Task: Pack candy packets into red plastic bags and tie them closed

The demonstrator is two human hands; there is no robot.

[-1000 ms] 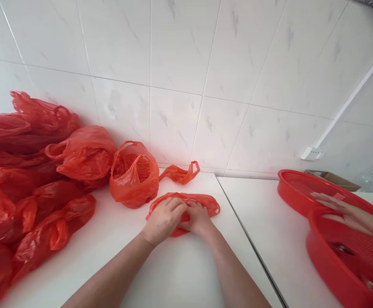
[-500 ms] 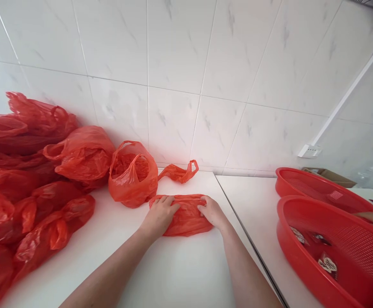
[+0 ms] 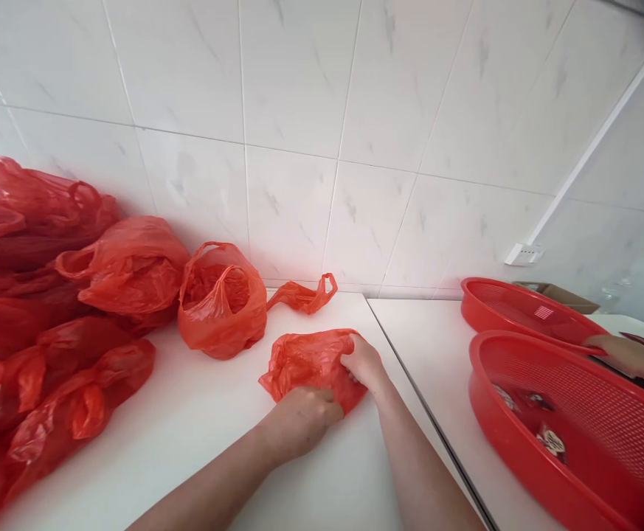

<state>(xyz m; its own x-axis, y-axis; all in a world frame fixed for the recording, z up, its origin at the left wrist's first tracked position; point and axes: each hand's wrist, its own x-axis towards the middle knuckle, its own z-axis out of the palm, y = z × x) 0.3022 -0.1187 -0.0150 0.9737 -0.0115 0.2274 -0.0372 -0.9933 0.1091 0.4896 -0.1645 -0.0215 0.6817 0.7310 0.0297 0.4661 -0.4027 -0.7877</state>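
On the white table, a crumpled red plastic bag (image 3: 305,361) lies between my two hands. My left hand (image 3: 306,417) is closed at the bag's near edge, its fingers curled in and gripping the film. At the bag's right end, my right hand (image 3: 363,363) pinches the plastic between thumb and fingers. Just behind and to the left stands a fuller red carrier bag (image 3: 222,313) with its handles looped up. A small twisted red bag (image 3: 304,296) rests against the wall behind.
Many red bags (image 3: 94,354) are heaped on the left. Two red plastic baskets (image 3: 485,369) stand on the right, the nearer holding several small packets (image 3: 552,441). Another person's hand (image 3: 620,354) touches the far basket's rim. A seam (image 3: 410,380) divides the tabletops.
My left hand has moved from the bag's upper left to its near edge and closed there. The bag has gone from flat to crumpled. The other person's hand reaches further in.
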